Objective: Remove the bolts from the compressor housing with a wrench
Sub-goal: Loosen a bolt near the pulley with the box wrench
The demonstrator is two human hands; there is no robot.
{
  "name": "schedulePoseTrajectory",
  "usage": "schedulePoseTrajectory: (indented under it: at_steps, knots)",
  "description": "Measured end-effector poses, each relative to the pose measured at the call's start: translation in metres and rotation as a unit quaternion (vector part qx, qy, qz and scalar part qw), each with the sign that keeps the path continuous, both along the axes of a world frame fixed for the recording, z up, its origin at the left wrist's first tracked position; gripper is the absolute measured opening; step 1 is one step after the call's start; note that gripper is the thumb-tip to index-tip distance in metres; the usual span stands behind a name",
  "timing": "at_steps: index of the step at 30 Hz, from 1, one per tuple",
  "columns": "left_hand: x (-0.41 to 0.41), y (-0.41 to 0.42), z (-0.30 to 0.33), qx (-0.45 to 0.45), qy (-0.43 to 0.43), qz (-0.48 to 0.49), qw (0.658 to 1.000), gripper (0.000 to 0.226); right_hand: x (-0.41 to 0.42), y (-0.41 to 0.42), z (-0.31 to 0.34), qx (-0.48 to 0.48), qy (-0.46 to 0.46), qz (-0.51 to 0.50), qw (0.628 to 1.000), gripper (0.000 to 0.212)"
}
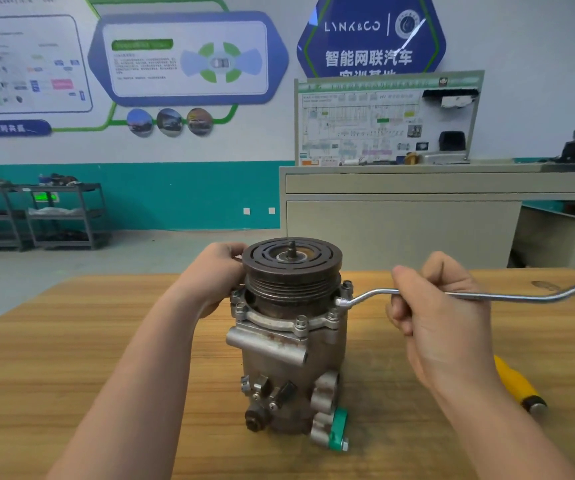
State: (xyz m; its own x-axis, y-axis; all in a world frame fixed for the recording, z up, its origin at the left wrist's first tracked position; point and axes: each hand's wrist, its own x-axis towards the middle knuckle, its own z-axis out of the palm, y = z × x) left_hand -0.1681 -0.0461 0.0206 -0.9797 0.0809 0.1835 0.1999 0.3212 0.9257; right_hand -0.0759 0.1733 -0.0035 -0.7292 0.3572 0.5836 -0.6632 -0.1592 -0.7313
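A grey metal compressor [281, 358] stands upright on the wooden table [71, 341], its dark grooved pulley [292, 268] on top. Several bolts ring the housing flange below the pulley, one at the front [300, 322] and one at the right [347, 285]. My left hand [215, 275] holds the pulley's left side, fingers curled round its rim. My right hand [442, 313] grips the shaft of a long offset chrome wrench [521, 296]. The wrench's ring end [341, 302] sits on a bolt at the flange's right side.
A yellow-handled tool [518, 386] lies on the table at the right, partly behind my right forearm. Beyond the table stand a grey cabinet [417, 216] with a display board and dark shelving racks [37, 216] at the left wall.
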Motion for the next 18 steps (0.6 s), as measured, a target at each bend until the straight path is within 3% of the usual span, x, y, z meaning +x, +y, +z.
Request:
schedulePoseTrajectory:
  at_steps: [3,6,9,11,13,15,18]
  knots:
    - [-0.001,-0.005,0.0,-0.016,-0.013,-0.028,0.999,0.017,0.018,-0.009,0.002,0.098,0.034,-0.093,0.99,0.031]
    - [0.0,-0.009,0.0,-0.034,-0.012,-0.034,0.999,0.032,0.023,-0.022,-0.002,0.179,0.078,-0.138,0.971,0.04]
    - [-0.001,-0.005,0.001,-0.05,0.019,-0.013,0.998,0.026,0.006,-0.04,-0.008,0.209,-0.028,-0.088,0.974,0.047]
    - [-0.002,-0.002,0.0,-0.056,0.035,0.007,0.998,0.013,0.017,-0.041,0.0,0.264,0.071,-0.064,0.96,0.045]
    - [-0.003,0.001,0.0,-0.049,0.04,0.027,0.998,0.009,0.031,-0.024,0.002,0.335,0.187,-0.054,0.922,0.045]
    - [-0.001,0.002,-0.001,-0.043,0.028,0.034,0.998,0.009,0.029,-0.003,0.004,0.249,0.15,-0.006,0.957,0.039]
    - [0.002,0.0,0.001,-0.02,-0.005,0.016,1.0,0.011,0.004,0.009,0.002,0.069,-0.031,0.142,0.987,0.049]
